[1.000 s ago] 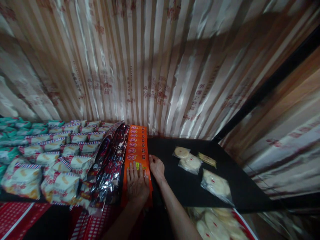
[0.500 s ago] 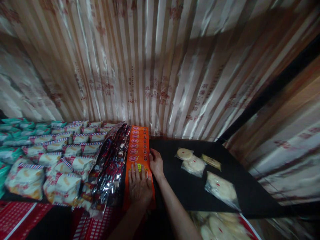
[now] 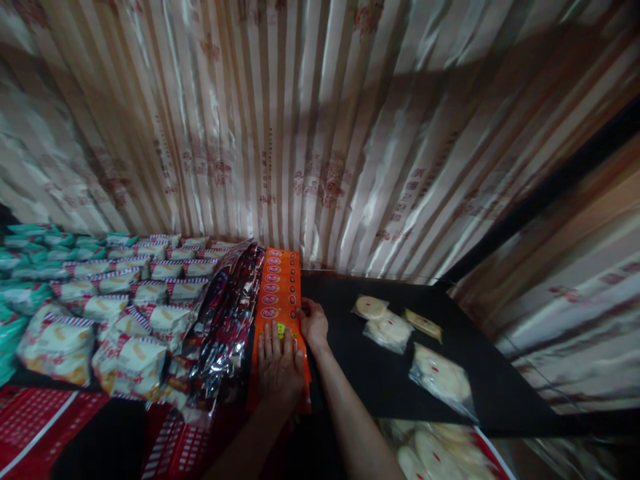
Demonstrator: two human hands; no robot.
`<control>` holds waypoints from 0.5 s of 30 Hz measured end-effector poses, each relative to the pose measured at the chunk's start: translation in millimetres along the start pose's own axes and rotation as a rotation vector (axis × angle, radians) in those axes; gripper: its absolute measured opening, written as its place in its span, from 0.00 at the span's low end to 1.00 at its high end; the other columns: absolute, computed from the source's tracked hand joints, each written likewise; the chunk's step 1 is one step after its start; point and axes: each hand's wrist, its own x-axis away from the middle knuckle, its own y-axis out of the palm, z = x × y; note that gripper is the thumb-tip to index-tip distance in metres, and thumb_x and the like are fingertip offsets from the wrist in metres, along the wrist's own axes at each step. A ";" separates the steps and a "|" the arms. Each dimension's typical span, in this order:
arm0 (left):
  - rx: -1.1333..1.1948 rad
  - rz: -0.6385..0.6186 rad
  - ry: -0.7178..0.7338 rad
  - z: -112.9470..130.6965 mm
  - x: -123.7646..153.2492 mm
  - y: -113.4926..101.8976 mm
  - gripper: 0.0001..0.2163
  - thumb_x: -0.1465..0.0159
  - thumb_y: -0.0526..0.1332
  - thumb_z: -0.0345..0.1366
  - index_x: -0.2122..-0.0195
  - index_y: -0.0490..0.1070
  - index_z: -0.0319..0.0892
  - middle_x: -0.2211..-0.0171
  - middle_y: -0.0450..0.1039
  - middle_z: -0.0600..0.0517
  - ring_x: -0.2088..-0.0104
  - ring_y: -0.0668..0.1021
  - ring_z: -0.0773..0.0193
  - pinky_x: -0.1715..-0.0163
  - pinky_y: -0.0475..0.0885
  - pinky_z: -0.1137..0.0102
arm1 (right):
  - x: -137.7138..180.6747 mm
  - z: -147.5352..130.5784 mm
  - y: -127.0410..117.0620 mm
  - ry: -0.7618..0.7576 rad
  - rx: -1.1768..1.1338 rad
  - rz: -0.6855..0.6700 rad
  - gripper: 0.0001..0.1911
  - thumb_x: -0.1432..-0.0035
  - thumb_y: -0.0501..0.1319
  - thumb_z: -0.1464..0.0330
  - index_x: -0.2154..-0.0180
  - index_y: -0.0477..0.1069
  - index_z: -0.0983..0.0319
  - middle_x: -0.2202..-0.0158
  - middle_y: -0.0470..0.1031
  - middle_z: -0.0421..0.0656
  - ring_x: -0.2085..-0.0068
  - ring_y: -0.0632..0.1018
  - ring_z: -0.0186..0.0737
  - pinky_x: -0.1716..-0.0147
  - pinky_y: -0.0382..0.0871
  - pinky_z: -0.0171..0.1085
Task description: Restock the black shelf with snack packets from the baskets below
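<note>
My left hand [image 3: 280,370] lies flat, fingers stretched, on the nearest of several overlapping orange packets [image 3: 278,283] laid in a column on the black tabletop. At the column's right edge is my right hand [image 3: 314,325], its fingers curled against the packets' side; whether they pinch an edge I cannot make out. Dark shiny packets [image 3: 227,327] lie in an overlapping row directly left of the orange ones. Beyond these stand rows of white bread-like snack bags [image 3: 130,367] with striped tops.
Green bags [image 3: 25,293] fill the far left. Clear-wrapped round flat cakes [image 3: 387,331] and a small yellow packet [image 3: 423,325] lie on the black tabletop [image 3: 350,380] at right. Red crates [image 3: 35,427] stand in front. Printed sheeting [image 3: 320,133] hangs behind.
The view has shifted slightly. Both hands stay at about the same spots on the orange packets, the left still flat, the right at the edge.
</note>
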 end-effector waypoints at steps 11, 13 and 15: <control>-0.026 0.013 0.071 -10.1 2.1 4.0 0.22 0.38 0.50 0.42 0.43 0.63 0.42 0.40 0.58 0.44 0.38 0.58 0.49 0.41 0.54 0.53 | 3.0 1.0 1.1 -0.014 0.018 0.008 0.16 0.47 0.57 0.69 0.56 0.71 0.61 0.61 0.73 0.43 0.64 0.76 0.34 0.63 0.68 0.31; -0.041 0.027 0.076 -10.3 2.5 6.4 0.23 0.38 0.50 0.42 0.43 0.62 0.42 0.39 0.57 0.43 0.39 0.58 0.48 0.41 0.54 0.53 | 4.3 1.0 1.9 -0.026 0.024 0.014 0.15 0.47 0.56 0.70 0.56 0.71 0.61 0.61 0.72 0.43 0.64 0.76 0.34 0.62 0.67 0.30; -0.066 0.039 0.078 -9.6 2.5 7.5 0.22 0.38 0.50 0.42 0.43 0.63 0.42 0.40 0.58 0.43 0.39 0.59 0.48 0.42 0.56 0.52 | 5.0 1.1 2.8 -0.023 0.024 0.024 0.15 0.46 0.56 0.70 0.56 0.71 0.60 0.60 0.72 0.43 0.64 0.76 0.34 0.61 0.67 0.31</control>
